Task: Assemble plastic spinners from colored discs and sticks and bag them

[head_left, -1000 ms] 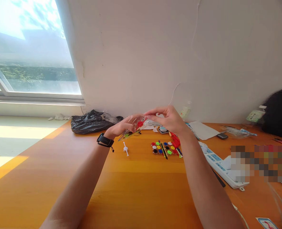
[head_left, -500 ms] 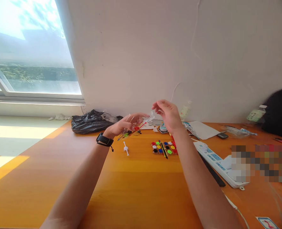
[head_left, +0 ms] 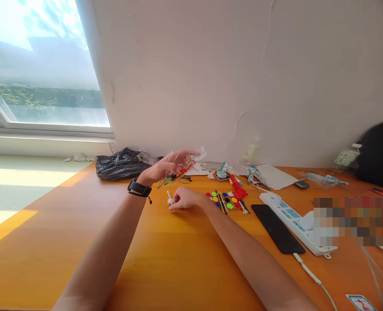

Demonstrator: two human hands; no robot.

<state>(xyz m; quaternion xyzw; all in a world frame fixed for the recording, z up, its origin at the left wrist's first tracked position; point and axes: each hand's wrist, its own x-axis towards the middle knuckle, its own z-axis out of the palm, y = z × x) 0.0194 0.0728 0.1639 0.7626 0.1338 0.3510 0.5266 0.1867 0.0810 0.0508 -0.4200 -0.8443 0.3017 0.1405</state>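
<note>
My left hand (head_left: 168, 166), above the table with a dark watch at the wrist, holds a clear plastic bag (head_left: 197, 156). Red, yellow, green and dark thin parts show through it. My right hand (head_left: 186, 198) is low at the tabletop, thumb and fingers closed at a small white plastic piece (head_left: 169, 201), a thin rod with a round hub; part of it is hidden by the fingers. To the right of that hand lie colourful round plastic discs (head_left: 230, 206) with thin sticks across them. A red plastic toy part (head_left: 238, 190) lies just behind the discs.
A black plastic bag (head_left: 121, 166) lies at the back left. On the right are a black phone (head_left: 277, 229) on a cable, a white power strip (head_left: 290, 216), a white sheet (head_left: 275, 176) and a small dark case (head_left: 302, 184). Clear bottles stand against the wall.
My right hand has come down and left from beside the bag to the white piece on the table. My left hand stays raised with the bag. The phone and red part are now uncovered.
</note>
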